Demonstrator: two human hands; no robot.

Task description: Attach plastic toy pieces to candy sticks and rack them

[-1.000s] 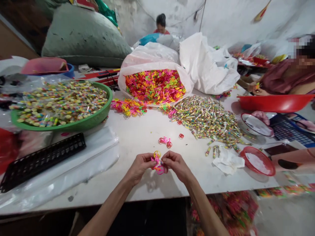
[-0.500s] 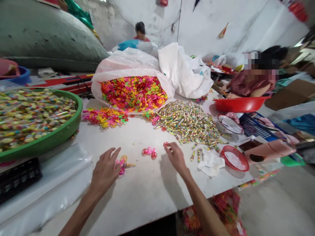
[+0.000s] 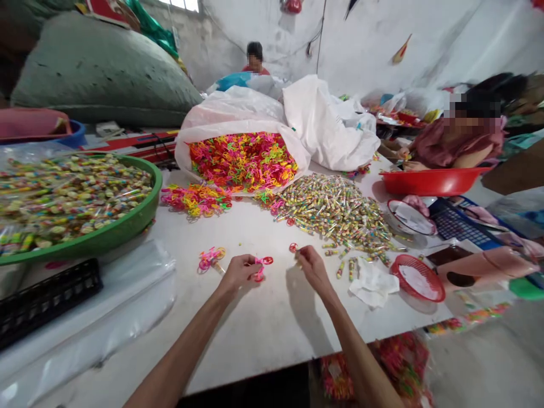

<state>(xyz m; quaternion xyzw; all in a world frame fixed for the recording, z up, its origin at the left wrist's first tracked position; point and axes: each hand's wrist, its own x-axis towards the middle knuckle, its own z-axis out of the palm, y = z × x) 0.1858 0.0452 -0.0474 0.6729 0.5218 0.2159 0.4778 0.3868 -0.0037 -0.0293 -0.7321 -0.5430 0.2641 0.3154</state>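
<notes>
My left hand [image 3: 238, 273] pinches a small pink plastic toy bicycle [image 3: 259, 273] with red wheels, tilted just above the white table. To its left lies another pink and orange toy bicycle [image 3: 209, 259], with a candy-filled tube [image 3: 218, 268] against it. My right hand [image 3: 313, 268] is closed, its fingertips pressed together and pointing down. What those fingertips hold, if anything, I cannot make out. A loose red wheel [image 3: 293, 247] shows just beyond them. Farther back lies a heap of candy-filled tubes [image 3: 335, 207].
A white sack [image 3: 187, 150] spills colourful plastic parts [image 3: 198, 199]. The green basin [image 3: 155, 195] of tubes stands left, beside plastic sheets [image 3: 140, 294] and a black tray [image 3: 51, 303]. Right are crumpled paper [image 3: 374, 286], a red basket [image 3: 397, 277] and a co-worker [image 3: 459, 139] behind a red basin [image 3: 433, 182].
My left hand has left the bicycle with the tube, moved right and taken hold of the pink bicycle. My right hand stays by the red wheel, fingers now more closed. The view has shifted left.
</notes>
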